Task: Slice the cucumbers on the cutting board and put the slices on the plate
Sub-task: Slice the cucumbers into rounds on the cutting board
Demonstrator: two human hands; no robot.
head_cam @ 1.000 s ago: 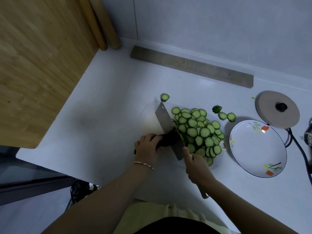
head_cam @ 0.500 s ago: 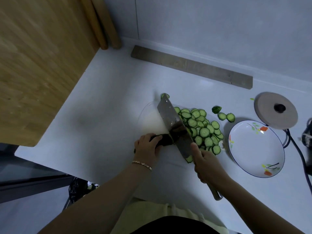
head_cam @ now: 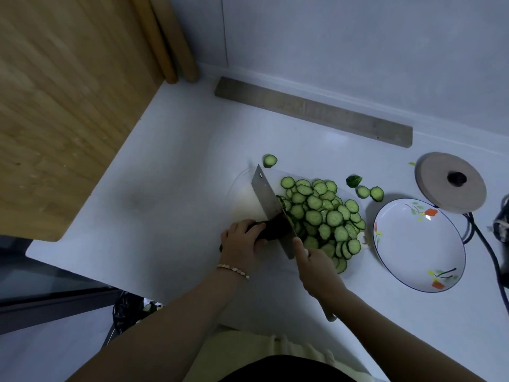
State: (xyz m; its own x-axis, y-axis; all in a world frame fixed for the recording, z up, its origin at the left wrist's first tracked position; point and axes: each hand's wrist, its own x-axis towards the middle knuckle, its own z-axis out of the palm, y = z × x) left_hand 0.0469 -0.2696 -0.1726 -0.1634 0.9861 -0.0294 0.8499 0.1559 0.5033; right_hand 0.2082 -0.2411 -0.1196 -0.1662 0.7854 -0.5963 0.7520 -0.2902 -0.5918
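My left hand [head_cam: 242, 241] grips the dark stub of a cucumber [head_cam: 272, 228] on the pale cutting board [head_cam: 242, 194]. My right hand [head_cam: 316, 267] holds the handle of a cleaver [head_cam: 271, 205], whose blade stands down on the cucumber's cut end. To the right of the blade lies a heap of several green cucumber slices [head_cam: 322, 213]. A white plate [head_cam: 418, 244] with a flower pattern sits to the right of the board and holds nothing.
One slice [head_cam: 270, 160] lies beyond the board, and two slices [head_cam: 370, 192] with an end piece lie near the plate. A round lid [head_cam: 450, 181] and dark cables [head_cam: 484, 244] are at far right. A grey strip [head_cam: 314, 110] runs along the wall. A wooden panel [head_cam: 63, 100] stands left.
Half a second ago the cleaver was lifted and tilted; it has come back down onto the cucumber. My left hand has stayed on the stub.
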